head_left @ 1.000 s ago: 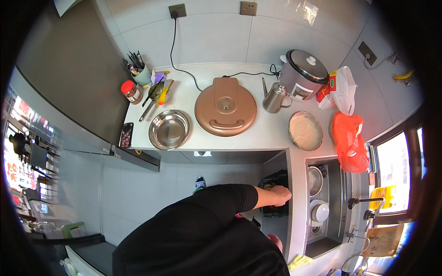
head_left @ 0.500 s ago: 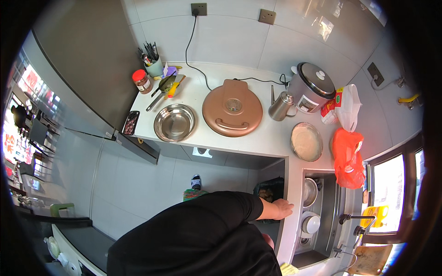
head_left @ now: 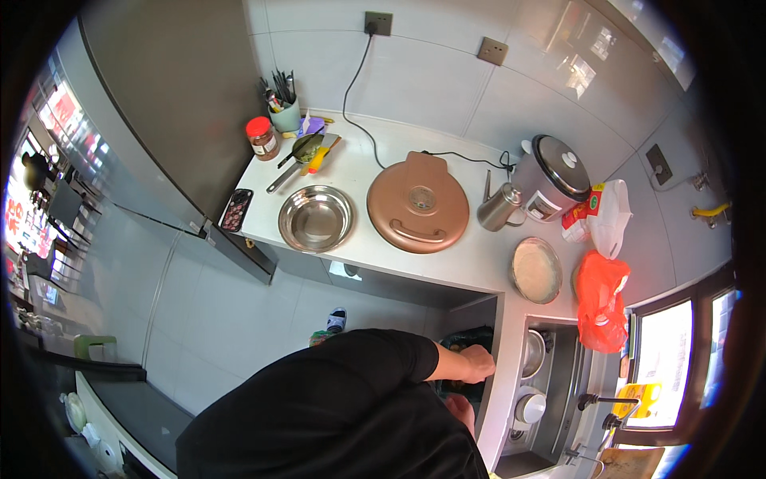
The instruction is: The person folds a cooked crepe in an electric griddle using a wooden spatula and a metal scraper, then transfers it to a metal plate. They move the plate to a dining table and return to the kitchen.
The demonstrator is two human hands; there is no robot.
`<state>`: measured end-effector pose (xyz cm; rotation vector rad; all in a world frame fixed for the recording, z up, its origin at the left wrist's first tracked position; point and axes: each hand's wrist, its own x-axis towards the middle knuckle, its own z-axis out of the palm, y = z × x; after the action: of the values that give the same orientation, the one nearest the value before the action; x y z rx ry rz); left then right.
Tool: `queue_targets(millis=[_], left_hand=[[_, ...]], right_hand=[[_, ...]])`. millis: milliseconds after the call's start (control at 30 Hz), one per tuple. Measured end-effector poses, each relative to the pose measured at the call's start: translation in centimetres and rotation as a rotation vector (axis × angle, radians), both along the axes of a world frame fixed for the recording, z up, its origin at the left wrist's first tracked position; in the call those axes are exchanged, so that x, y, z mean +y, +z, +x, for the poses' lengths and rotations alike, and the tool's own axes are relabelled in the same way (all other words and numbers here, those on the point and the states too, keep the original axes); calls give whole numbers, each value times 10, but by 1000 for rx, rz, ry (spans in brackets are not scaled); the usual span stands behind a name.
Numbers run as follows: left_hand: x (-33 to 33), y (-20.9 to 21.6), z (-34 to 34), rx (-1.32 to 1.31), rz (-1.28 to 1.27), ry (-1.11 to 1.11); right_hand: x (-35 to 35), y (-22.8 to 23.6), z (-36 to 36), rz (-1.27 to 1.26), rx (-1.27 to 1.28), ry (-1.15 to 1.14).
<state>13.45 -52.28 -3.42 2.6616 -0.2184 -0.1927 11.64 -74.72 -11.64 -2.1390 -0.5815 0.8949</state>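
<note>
My left hand [head_left: 478, 364] is over the dark-lined bin [head_left: 476, 335] beside the counter's inner edge. Its fingers are curled together, and whatever they may hold does not show. Below it, my right hand [head_left: 460, 409] shows only in part at the edge of my black sleeve and body, too hidden to read its fingers. The bin stands under the counter, with scraps partly visible inside. To the right, the sink [head_left: 562, 415] holds a metal bowl [head_left: 533, 354] and a white lidded container [head_left: 530, 408].
On the counter stand a steel basin [head_left: 316, 219], a copper-coloured round electric griddle [head_left: 419, 203], a steel kettle [head_left: 501, 207], a rice cooker [head_left: 552, 179], a bowl of pale dough or batter [head_left: 536, 271] and a red plastic bag [head_left: 602, 303]. A phone [head_left: 237, 210] lies at the left edge.
My left hand has left the counter rim beside the sink and come back over the bin. My right hand shows more than before. The whole view has shifted slightly.
</note>
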Motion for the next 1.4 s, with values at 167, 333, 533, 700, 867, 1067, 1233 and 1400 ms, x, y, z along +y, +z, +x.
queue_targets(millis=[167,333,533,700,867,1067,1233,1400], left_hand=[[26,8,-17,-557,-144,94],[114,29,-47,-444,-210,-40],[264,41,-167,-504,-522,616],[365,13,-289,-269,-444,1030],[389,-19,-363,-497,-615,1393],[389,-35,-390,-389,-906,1669],[378,-22,-409,-493,-1006,1811],[358,-9,-420,-482,-1039,1996]], right_hand=[[60,12,2,-29,-18,57],[127,32,-11,-20,36,88],[234,66,-30,-6,-79,195],[349,112,-42,59,-146,300],[491,156,-43,205,-239,522],[677,117,-18,170,-552,828],[780,37,7,-26,-676,1056],[815,9,13,-189,-715,1255]])
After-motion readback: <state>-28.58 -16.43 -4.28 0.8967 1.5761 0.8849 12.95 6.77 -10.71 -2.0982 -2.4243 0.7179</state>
